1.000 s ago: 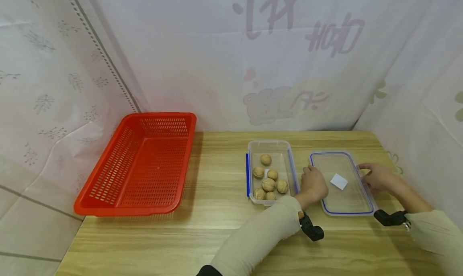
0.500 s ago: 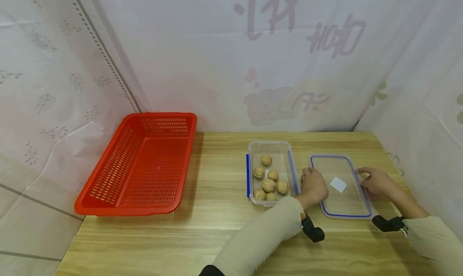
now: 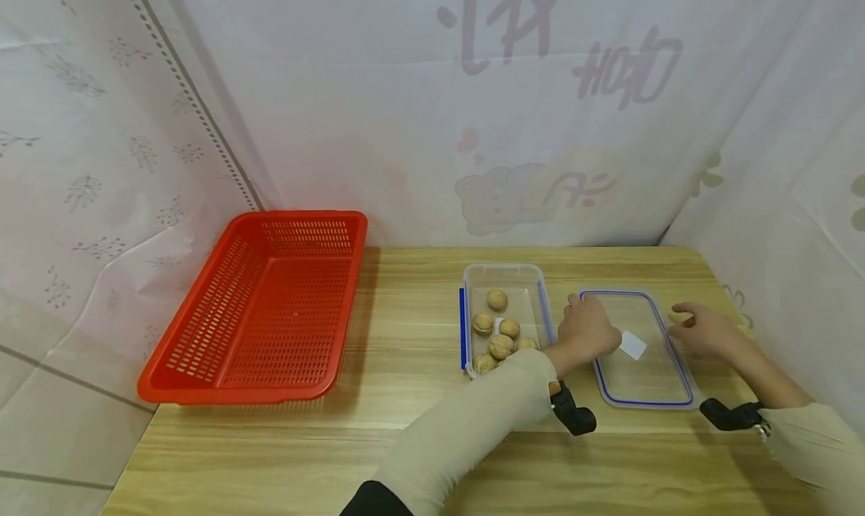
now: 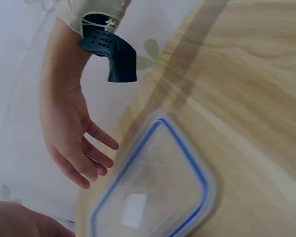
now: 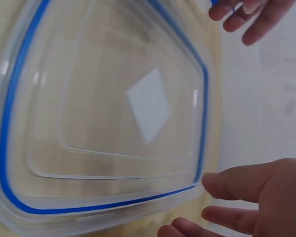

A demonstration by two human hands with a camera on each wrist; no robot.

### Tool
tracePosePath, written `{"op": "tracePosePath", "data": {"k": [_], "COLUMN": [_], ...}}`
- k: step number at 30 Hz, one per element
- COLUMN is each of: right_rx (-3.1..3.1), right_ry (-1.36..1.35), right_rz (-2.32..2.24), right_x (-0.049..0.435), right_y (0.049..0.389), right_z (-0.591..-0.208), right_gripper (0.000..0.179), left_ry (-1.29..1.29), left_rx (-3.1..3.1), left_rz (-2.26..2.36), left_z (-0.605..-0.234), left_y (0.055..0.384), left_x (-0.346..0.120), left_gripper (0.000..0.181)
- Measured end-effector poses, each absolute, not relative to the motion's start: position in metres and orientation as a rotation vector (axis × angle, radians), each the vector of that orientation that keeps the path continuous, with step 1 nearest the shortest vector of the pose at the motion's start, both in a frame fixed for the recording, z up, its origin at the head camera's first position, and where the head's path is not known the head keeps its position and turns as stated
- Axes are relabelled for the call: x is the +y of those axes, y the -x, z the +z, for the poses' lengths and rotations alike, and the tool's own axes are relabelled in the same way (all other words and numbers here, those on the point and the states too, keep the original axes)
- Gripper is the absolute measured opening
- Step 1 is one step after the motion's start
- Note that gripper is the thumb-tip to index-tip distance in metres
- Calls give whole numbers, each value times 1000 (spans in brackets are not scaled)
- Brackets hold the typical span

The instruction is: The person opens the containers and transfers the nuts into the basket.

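Note:
A clear plastic lid (image 3: 645, 381) with a blue seal and a white square label (image 3: 632, 345) lies flat on the table. My left hand (image 3: 586, 330) is above its left edge, partly over the walnut box; in the right wrist view the left fingers (image 5: 266, 19) hang apart from the lid. At the lid's right side is my right hand (image 3: 706, 331). Its fingers are spread loosely in the left wrist view, and the thumb (image 5: 227, 185) is close to the lid's rim. Left of the lid stands a clear box (image 3: 520, 276) holding several walnuts (image 3: 501, 346), some hidden by my left arm.
A large red plastic basket (image 3: 295, 313) with slotted walls stands at the left of the wooden table (image 3: 270, 456). A printed white curtain (image 3: 378, 110) closes off the back and sides. A blue clip flap (image 3: 462, 328) sticks out along the box's left side.
The lid has shifted slightly toward me and settled on the table. Both hands have let go of its edges; the left has moved up and left, the right slightly away.

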State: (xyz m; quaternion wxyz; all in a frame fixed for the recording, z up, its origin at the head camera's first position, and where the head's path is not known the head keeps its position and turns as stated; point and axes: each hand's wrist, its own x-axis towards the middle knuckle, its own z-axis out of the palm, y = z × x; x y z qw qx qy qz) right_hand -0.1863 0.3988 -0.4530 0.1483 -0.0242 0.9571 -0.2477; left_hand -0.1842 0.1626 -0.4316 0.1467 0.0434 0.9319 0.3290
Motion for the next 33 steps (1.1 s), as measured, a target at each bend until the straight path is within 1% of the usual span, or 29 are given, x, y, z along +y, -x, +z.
{"op": "tracePosePath", "data": {"k": [3,9,12,13,16,19,22,27,33], "right_rx": [2803,2854,2848,2850,2857,2872,2879,2893,2928], "right_ry": [125,193,217,226,251,277,297,310,328], "right_rz": [-655,-596,-597,-590,-592,-596,-599,-575,-537], "right_x": [398,389,384,383,379,374,368,358,342], "right_y": [189,192,192,192,192,192,191,190,188], "right_z": [-446,-430,-421,-419,-413,-409,-404,-397,-390], "right_gripper": [59,66,68,69,69,69,69,69,70], "left_ry": [-219,-335,-402,-422,-490,-513,-531,-550,-546], "left_rx": [2692,2740,2730,2721,2689,2678,2675,2666,2655], "left_rz": [927,841,838,848,875,876,871,916,960], "left_z": [-415,-391,-384,-381,-376,-369,-364,-357,-351], "left_y": [187,193,197,198,201,203,206,211,218], "left_x": [156,142,132,129,117,106,96,79,52], "left_gripper": [24,32,20,26,32,56,63,65,63]}}
